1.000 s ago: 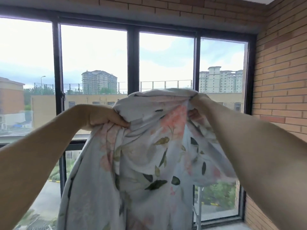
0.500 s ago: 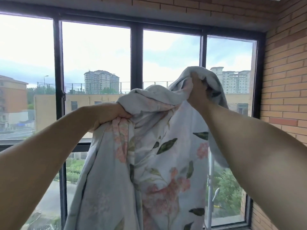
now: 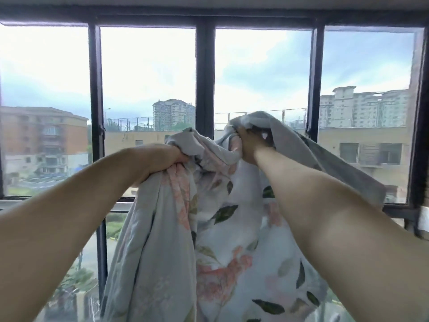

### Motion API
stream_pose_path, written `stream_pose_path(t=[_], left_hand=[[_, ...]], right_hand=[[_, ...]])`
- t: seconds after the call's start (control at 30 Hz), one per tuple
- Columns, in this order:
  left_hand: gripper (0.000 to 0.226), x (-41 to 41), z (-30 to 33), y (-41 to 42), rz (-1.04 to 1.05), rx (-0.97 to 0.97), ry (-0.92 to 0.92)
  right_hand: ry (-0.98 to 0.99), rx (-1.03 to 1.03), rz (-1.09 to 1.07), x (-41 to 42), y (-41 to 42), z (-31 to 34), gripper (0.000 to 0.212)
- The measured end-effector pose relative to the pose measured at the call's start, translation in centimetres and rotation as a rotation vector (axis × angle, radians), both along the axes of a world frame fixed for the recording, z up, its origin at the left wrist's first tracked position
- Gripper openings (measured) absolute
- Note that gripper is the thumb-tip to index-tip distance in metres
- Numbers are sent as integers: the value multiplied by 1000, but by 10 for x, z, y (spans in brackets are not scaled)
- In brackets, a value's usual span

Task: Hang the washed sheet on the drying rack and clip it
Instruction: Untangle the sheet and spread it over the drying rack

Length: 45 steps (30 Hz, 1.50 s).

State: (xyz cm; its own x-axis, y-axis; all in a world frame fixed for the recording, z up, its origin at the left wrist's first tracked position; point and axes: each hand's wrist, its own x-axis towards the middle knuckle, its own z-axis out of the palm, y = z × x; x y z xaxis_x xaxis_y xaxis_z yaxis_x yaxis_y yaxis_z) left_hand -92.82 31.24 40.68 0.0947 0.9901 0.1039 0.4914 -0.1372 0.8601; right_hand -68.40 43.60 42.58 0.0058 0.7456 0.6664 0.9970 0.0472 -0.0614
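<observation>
A pale floral sheet [image 3: 209,240] with pink flowers and dark green leaves hangs bunched in front of me, held up at chest height. My left hand [image 3: 166,159] grips a gathered fold at the sheet's upper left. My right hand [image 3: 249,145] clutches another fold a little higher, with cloth draped over its knuckles and trailing off to the right. The sheet's lower part runs out of the frame. No drying rack and no clips are in view.
A wide window with dark vertical frame bars [image 3: 205,77] fills the view straight ahead, with buildings and sky beyond the glass. A horizontal frame rail [image 3: 399,210] runs at waist height on the right.
The view has swung left, so the brick wall on the right is out of sight. My right hand has dropped slightly toward my left hand's height, both still gripping the sheet.
</observation>
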Motion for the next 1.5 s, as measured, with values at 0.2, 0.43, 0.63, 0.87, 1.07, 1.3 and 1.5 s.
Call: stream_pose_path(t=[0.2, 0.43, 0.63, 0.87, 1.07, 1.3, 1.5], left_hand=[[28, 7, -16, 34, 23, -45, 37], [32, 8, -30, 43, -150, -37, 46], [42, 7, -36, 47, -175, -50, 43], [18, 0, -47, 29, -55, -102, 2], [27, -13, -63, 48, 119, 6, 99], [17, -18, -80, 49, 129, 156, 108], [15, -21, -85, 49, 90, 98, 28]], right_hand=[[-97, -1128, -130, -6, 17, -59, 61], [264, -1029, 323, -17, -21, -58, 33], [123, -877, 472, -29, -84, -75, 49], [47, -533, 470, -68, -91, -108, 50], [-40, -393, 369, -81, -76, -115, 25], [-110, -333, 269, -83, -74, -120, 30], [6, -151, 260, -83, -92, -143, 51]])
